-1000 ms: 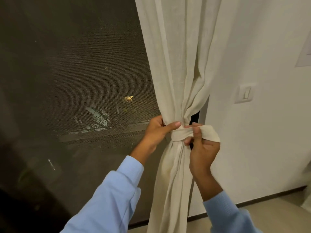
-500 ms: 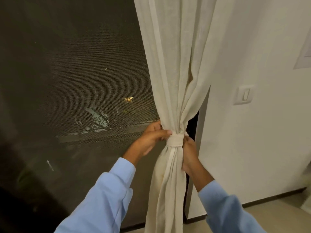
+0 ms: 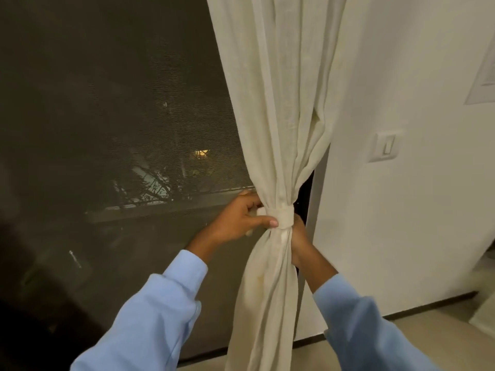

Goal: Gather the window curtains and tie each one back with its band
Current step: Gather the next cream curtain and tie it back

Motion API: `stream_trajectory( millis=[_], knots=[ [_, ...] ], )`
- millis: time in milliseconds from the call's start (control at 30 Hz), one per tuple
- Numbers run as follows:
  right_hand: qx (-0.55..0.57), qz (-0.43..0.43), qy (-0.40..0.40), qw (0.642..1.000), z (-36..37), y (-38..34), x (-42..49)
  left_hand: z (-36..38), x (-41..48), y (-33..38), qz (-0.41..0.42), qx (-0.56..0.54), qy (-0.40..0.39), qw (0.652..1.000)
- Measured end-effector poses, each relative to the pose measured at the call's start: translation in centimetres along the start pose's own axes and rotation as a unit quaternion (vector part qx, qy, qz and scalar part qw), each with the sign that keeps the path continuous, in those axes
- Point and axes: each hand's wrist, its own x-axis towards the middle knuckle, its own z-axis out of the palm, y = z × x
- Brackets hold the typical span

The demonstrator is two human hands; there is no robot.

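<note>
A cream curtain hangs at the right edge of the dark window, gathered into a bunch. A cream band wraps round the bunch at hand height. My left hand is at the bunch's left side, thumb pressed against the band and fingers curled round a bit of cream cloth. My right hand reaches behind the bunch from the right; its fingers are hidden by the curtain, so what they hold is unseen.
The dark mesh-covered window fills the left. A white wall with a light switch stands right of the curtain. A pale floor shows at the bottom right.
A second ago my right hand held the band's loose end out to the right. It has since gone behind the bunch, and the band now lies snug round the curtain.
</note>
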Motion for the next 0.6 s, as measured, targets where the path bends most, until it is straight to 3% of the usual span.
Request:
stream_trajectory(
  millis=[100, 200, 300, 367, 400, 467, 533, 600],
  knots=[
    [0.089, -0.084, 0.087, 0.989, -0.2, 1.1, -1.4, -0.4, -0.2, -0.8, -0.019, 0.065, 0.047, 0.997],
    [0.024, -0.225, 0.049, 0.973, -0.5, 2.4, -3.1, -0.6, -0.4, -1.8, -0.035, 0.077, 0.081, 0.993],
    [-0.055, -0.272, 0.034, 0.96, -0.7, 2.7, -2.8, -0.5, -0.9, -2.0, -0.059, 0.071, 0.113, 0.989],
    [-0.075, -0.281, 0.083, 0.953, -0.5, 2.5, -2.8, -0.1, -1.4, -1.6, -0.068, 0.056, 0.15, 0.985],
    [-0.11, -0.299, 0.129, 0.939, -0.3, 2.4, -2.8, 0.2, -1.6, -1.4, -0.072, 0.04, 0.167, 0.982],
    [-0.218, -0.384, 0.214, 0.871, -0.1, 2.4, -2.7, 0.9, -1.8, -0.5, -0.073, 0.018, 0.199, 0.977],
    [-0.289, -0.464, 0.205, 0.812, 0.1, 2.5, -2.7, 1.6, -2.0, 0.2, -0.065, 0.035, 0.208, 0.975],
    [-0.291, -0.472, 0.162, 0.817, 0.3, 2.5, -2.9, 2.0, -2.1, 0.9, -0.055, 0.083, 0.197, 0.975]
  ],
)
